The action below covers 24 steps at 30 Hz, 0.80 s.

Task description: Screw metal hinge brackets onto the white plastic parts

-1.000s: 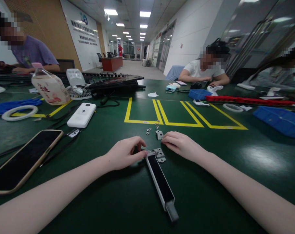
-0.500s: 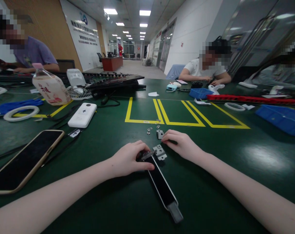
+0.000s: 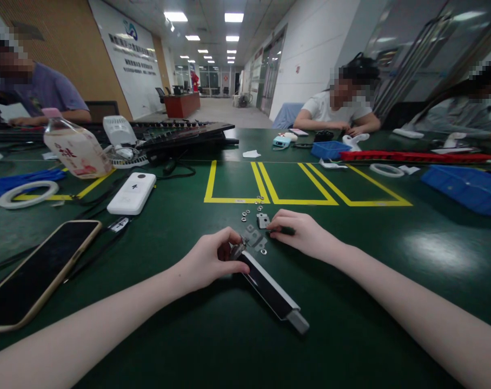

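Note:
My left hand (image 3: 215,254) is closed round the upper end of a long black bar with silver edges (image 3: 270,286), its grey tip pointing down and right. Small metal fittings show at the gripped end, partly hidden by my fingers. Just beyond lies a flat metal plate with holes (image 3: 254,239), blurred, with a small metal nut (image 3: 264,252) beside it. My right hand (image 3: 296,229) is pinched, its fingertips beside a small metal bracket (image 3: 263,221); whether they hold anything is hidden. Several nuts (image 3: 244,219) lie farther off.
Yellow tape outlines (image 3: 237,201) mark the green table. On the left are a phone (image 3: 42,275), a white power bank (image 3: 132,193), a bottle (image 3: 77,148) and a tape roll (image 3: 28,194). A blue bin (image 3: 464,189) stands right. Other people sit across the table.
The bar has turned in my left hand, its grey tip swinging up and slightly right. A nut now shows beside the metal plate. My right hand stays near the bracket. The view has shifted slightly.

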{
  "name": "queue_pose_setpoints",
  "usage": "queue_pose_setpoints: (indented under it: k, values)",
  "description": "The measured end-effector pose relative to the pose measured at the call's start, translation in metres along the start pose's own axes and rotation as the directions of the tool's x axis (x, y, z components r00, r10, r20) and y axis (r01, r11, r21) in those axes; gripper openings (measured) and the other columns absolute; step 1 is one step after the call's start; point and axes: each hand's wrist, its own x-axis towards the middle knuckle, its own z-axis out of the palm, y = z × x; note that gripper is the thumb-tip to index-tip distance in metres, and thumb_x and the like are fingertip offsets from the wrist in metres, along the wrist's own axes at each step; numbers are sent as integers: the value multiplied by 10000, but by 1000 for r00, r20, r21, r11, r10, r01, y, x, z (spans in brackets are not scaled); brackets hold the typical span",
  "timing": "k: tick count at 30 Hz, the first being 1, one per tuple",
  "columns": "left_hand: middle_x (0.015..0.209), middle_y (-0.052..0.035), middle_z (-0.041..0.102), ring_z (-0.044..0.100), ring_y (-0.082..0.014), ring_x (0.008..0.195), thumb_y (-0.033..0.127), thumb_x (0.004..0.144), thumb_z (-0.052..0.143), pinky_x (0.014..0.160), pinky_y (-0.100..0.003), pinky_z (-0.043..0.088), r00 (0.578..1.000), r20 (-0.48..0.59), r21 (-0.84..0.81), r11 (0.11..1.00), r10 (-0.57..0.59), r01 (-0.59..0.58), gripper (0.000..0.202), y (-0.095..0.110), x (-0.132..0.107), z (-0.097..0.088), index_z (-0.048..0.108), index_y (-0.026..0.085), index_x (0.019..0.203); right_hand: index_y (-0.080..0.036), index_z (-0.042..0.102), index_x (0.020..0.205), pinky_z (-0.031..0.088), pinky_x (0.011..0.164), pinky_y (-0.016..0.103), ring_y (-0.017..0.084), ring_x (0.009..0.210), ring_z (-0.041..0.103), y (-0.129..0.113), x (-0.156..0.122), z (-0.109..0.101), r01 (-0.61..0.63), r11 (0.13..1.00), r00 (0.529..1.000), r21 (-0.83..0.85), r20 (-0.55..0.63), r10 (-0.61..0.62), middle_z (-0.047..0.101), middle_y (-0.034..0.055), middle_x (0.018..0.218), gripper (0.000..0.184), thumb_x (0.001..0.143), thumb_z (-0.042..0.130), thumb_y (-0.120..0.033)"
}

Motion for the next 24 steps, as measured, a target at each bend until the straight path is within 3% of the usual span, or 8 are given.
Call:
queue_pose_setpoints:
  k: [7,10,13,16,19,24]
  values:
    - [951,-20,648,611,-172,817,334,800,725,777,-362,509,994,-85,-46,997,63,-67,312,-2,-1,-1,581,188,1036,-145,691,920,459,673,282,166,790,563,-6,2,-7,-70,994,993,-79,86,77,589,62,922,130,881,602,-232]
    - [1030,-32,651,627,-188,913,280,784,742,861,-401,515,996,-77,-150,987,46,-57,319,-5,3,-2,578,190,1042,-148,682,887,461,658,283,171,767,563,-12,3,-14,-69,992,993,-103,86,78,595,62,893,133,869,606,-256]
    - [1118,-52,635,619,-207,1027,232,761,760,928,-419,505,997,-70,-270,962,21,-39,370,-10,8,-1,552,192,1065,-154,666,857,469,663,287,170,760,569,-24,5,-29,-4,998,999,-65,-34,2,602,56,860,153,874,605,-293]
    - [1088,-50,627,625,-208,1017,204,746,769,905,-406,517,996,-89,-331,943,8,-38,508,-14,10,1,499,201,1176,-168,652,839,481,681,290,171,776,577,-43,8,-44,68,998,984,-13,-163,-69,608,49,856,152,878,616,-310]
    - [1074,-48,623,631,-201,988,192,734,775,900,-398,517,996,-89,-362,931,9,-40,583,-14,11,2,483,199,1239,-185,655,839,490,702,292,172,803,581,-63,15,-51,129,992,978,0,-168,-127,609,40,869,130,877,628,-305]
    - [1057,-33,632,621,-191,981,205,749,763,849,-355,534,995,-98,-418,907,9,-49,392,-13,12,1,577,189,1094,-179,691,895,504,795,308,184,938,576,-75,37,-44,265,964,956,-16,-122,-265,588,46,996,123,886,616,-276]
